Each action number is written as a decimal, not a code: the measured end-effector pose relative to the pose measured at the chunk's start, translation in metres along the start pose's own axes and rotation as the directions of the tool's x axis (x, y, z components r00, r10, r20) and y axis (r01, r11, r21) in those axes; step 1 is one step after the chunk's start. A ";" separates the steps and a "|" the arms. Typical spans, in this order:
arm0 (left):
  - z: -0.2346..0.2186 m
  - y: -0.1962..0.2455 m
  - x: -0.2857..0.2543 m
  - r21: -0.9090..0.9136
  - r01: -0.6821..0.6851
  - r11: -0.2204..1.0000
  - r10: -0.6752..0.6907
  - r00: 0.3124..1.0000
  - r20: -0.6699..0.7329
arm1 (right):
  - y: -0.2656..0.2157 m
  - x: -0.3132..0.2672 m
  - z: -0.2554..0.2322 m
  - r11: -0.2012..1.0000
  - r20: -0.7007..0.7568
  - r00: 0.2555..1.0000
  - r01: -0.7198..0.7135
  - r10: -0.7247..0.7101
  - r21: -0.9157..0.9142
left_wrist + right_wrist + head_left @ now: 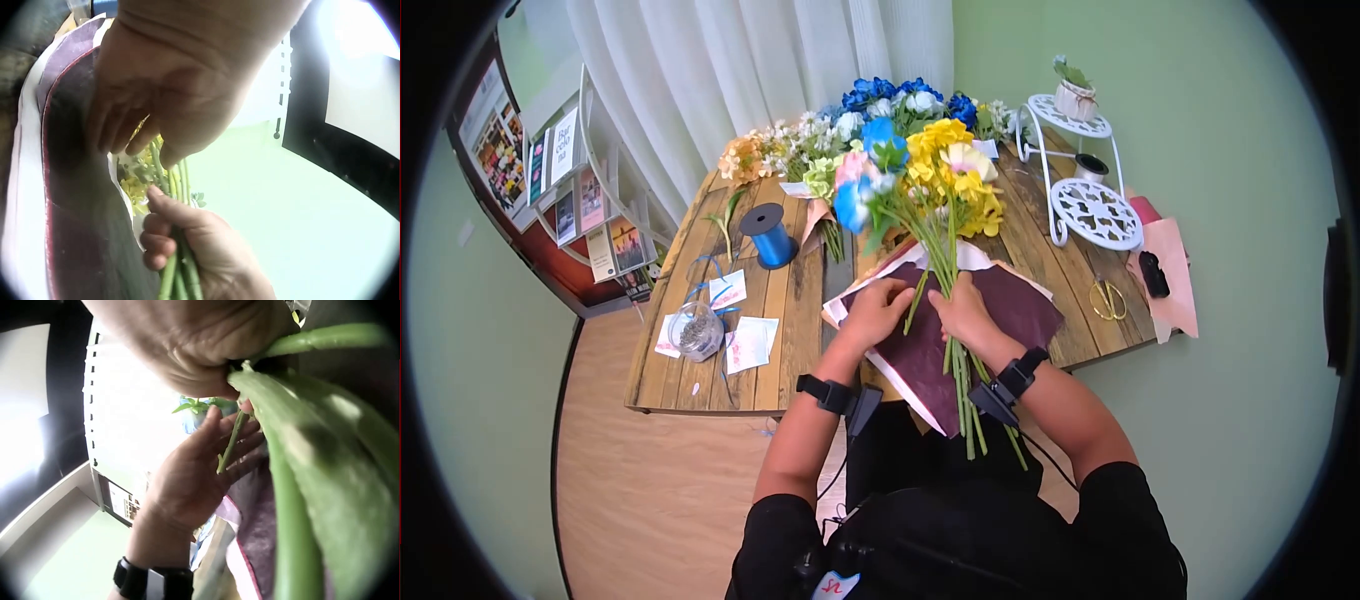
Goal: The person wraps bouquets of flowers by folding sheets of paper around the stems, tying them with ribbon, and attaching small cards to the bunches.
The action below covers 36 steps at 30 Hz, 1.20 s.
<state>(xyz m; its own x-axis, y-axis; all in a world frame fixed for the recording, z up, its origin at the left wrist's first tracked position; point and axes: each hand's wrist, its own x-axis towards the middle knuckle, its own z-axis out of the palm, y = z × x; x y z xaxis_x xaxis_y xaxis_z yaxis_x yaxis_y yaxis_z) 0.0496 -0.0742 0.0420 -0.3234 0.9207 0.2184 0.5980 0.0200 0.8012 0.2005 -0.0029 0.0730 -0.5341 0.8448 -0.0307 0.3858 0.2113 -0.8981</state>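
My right hand (967, 315) grips a bunch of green stems (962, 390), their cut ends hanging past the table's front edge. Above the fist spread yellow flowers (945, 140), a blue flower (853, 205) and pale pink blooms. In the left wrist view, the right thumb and curled fingers wrap the stems. My left hand (878, 315) is beside the bunch, close to a shorter stem (916, 305) that slants away from the others. The right wrist view shows the left hand (187, 475) with fingers extended, that stem crossing before its palm. Dark purple wrapping paper (1025, 310) lies beneath both hands.
A blue ribbon spool (770, 240), white cards (750, 343) and a clear tub (698, 333) occupy the table's left. Blue flowers (880, 95) lie at the back. On the right are a white metal stand (1097, 215), gold scissors (1108, 300) and pink paper (1175, 300).
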 end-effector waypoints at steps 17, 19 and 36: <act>-0.023 -0.005 -0.009 0.479 0.171 0.861 0.015 0.933 -0.360 | 0.036 0.023 0.013 0.965 0.075 0.997 0.017 0.003 -0.261; -0.025 -0.005 -0.008 0.449 0.164 0.878 0.007 0.935 -0.355 | 0.035 0.021 0.013 0.971 0.075 0.997 0.007 0.011 -0.241; -0.022 0.020 -0.013 0.085 0.066 0.994 -0.019 0.883 -0.469 | -0.001 -0.002 -0.026 0.841 0.227 0.972 0.065 0.069 -0.537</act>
<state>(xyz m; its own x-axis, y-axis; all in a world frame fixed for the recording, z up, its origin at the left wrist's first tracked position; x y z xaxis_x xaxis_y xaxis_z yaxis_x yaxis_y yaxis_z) 0.0494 -0.0947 0.0675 -0.6407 0.6300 0.4389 0.6354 0.1142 0.7637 0.2207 0.0080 0.0858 -0.6628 0.7240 -0.1913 0.6934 0.4969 -0.5219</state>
